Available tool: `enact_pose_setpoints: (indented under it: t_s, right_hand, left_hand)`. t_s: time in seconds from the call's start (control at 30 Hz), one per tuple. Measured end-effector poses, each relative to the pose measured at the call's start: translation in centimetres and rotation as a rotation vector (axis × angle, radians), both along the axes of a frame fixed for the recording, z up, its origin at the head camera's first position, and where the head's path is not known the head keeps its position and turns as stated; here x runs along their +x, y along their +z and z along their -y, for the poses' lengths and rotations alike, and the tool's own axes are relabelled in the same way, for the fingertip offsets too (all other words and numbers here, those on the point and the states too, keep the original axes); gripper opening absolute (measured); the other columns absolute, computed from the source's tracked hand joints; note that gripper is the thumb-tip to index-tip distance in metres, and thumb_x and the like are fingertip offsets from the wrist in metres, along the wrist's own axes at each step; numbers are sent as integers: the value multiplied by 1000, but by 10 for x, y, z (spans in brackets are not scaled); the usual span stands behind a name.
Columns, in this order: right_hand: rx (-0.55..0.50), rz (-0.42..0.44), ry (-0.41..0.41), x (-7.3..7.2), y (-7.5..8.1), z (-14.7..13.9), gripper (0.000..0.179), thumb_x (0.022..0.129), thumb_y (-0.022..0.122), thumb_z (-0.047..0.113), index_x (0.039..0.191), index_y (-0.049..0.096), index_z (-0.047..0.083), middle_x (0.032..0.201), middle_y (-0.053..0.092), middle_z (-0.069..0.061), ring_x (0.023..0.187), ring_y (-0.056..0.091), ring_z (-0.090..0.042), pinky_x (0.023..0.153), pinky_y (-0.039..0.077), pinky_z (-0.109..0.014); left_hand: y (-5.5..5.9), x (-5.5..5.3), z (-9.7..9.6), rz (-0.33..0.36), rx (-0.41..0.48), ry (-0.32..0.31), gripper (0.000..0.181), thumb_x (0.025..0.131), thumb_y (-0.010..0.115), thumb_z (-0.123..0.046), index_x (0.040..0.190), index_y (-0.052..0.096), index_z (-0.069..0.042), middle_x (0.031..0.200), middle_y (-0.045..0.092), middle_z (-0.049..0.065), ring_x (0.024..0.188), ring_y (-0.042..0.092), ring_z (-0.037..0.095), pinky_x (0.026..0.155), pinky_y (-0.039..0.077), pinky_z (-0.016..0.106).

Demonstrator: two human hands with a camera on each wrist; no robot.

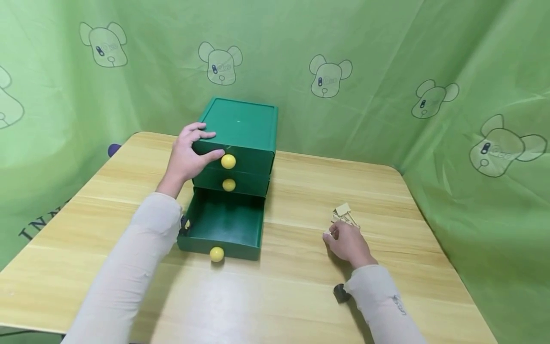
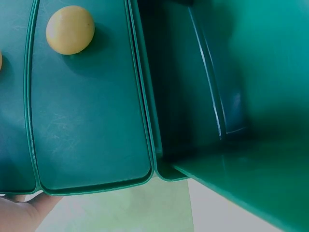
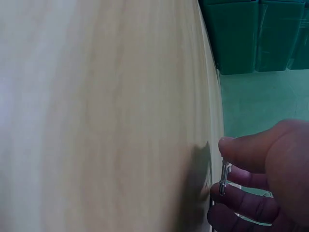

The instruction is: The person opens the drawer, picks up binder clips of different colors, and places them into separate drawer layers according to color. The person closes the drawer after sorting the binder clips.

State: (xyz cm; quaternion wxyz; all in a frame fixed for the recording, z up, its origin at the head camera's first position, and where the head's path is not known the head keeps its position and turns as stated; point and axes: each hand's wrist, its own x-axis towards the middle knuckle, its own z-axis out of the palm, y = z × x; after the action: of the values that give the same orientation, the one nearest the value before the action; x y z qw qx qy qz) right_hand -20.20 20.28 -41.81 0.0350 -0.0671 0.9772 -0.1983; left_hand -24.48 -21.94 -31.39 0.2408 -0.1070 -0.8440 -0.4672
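A green drawer cabinet [image 1: 240, 124] with yellow knobs stands on the table, its bottom drawer [image 1: 223, 224] pulled out. My left hand [image 1: 189, 150] rests on the cabinet's upper left corner, fingers on top and thumb beside the top knob [image 1: 228, 161]. In the left wrist view, part of that hand [image 2: 21, 212] shows at the cabinet's side. To the right, my right hand [image 1: 349, 242] is at a small group of pale yellow binder clips [image 1: 343, 209]. The right wrist view has its thumb and fingers pinching a clip's metal wire handle [image 3: 224, 176]; the clip's body is mostly hidden.
The wooden table [image 1: 301, 286] has a green curtain [image 1: 369, 124] with mouse-head prints behind and beside it. The lower drawer's front, with its knob [image 1: 216, 254], juts towards me. A black wrist device [image 1: 341, 293] sits by my right sleeve.
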Motion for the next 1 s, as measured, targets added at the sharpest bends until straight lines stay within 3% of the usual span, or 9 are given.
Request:
enact_pose_setpoints:
  t_s: [0.47, 1.0]
  right_hand:
    - [-71, -94, 1, 5, 18, 4, 30, 93, 62, 24, 109, 63, -2, 87, 64, -7, 79, 59, -25, 73, 49, -45]
    - [-100, -108, 36, -8, 41, 22, 33, 95, 61, 28, 113, 63, 0, 91, 64, -8, 78, 59, -24, 71, 49, -41]
  left_hand:
    - [-1, -1, 0, -4, 2, 1, 52, 78, 82, -27, 122, 66, -4, 143, 44, 9, 137, 31, 28, 110, 26, 51]
    - [-4, -2, 1, 8, -16, 12, 53, 79, 82, -29, 123, 66, -5, 145, 43, 7, 138, 30, 27, 111, 25, 51]
